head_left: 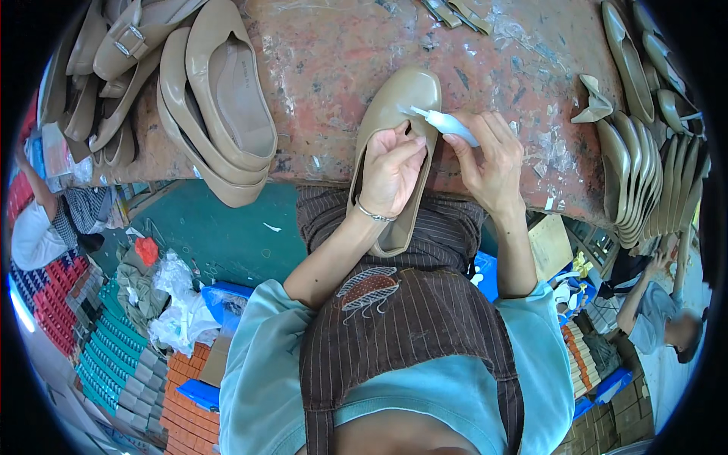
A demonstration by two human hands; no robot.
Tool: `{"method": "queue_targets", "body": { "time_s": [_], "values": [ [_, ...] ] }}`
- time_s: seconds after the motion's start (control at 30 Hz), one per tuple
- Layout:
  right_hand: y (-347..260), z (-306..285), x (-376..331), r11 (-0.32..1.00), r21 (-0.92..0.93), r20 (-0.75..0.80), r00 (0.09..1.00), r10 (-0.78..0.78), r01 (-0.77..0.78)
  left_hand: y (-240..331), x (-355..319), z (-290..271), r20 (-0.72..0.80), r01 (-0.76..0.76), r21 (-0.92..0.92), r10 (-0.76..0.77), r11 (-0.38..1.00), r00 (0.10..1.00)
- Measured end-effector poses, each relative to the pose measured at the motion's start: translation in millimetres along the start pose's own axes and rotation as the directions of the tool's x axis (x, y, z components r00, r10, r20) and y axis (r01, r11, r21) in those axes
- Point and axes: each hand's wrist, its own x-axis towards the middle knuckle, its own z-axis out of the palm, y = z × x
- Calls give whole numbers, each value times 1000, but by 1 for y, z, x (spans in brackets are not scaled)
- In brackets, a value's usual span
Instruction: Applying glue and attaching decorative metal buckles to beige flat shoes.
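Though plain-toed, a glossy beige slip-on shoe (396, 100)

At the near edge of the rough table (326, 83), the shoe (385, 104) looks glossy; the bottle (453, 127) seems smooth plastic; the apron (417, 326) is matt cloth.

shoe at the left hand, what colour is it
The shoe is a glossy beige, seen best in the head view.

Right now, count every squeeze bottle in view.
1: the white squeeze bottle in the right hand, tilted toward the beige shoe. Others may be hidden.
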Motion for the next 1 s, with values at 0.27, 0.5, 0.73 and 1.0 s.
{"method": "queue_targets", "body": {
  "time_s": [0.27,0.5,0.73,1.0],
  "values": [
    [-9,-4,7,998,-69,51,999,-5,8,2,0,3,34,-12,2,12,1000,999],
    [-18,-7,13,994,-105,98,995,11,-1,0,1,-1,15,-26,4,26,1000,1000],
    [-13,-14,9,994,-107,87,996,5,4,3,1,10,-47,-35,29,36,999,998],
    [46,-3,-20,838,478,-180,905,386,-262,0,2,-1,35,-32,-70,35,997,999]
  ]
}}
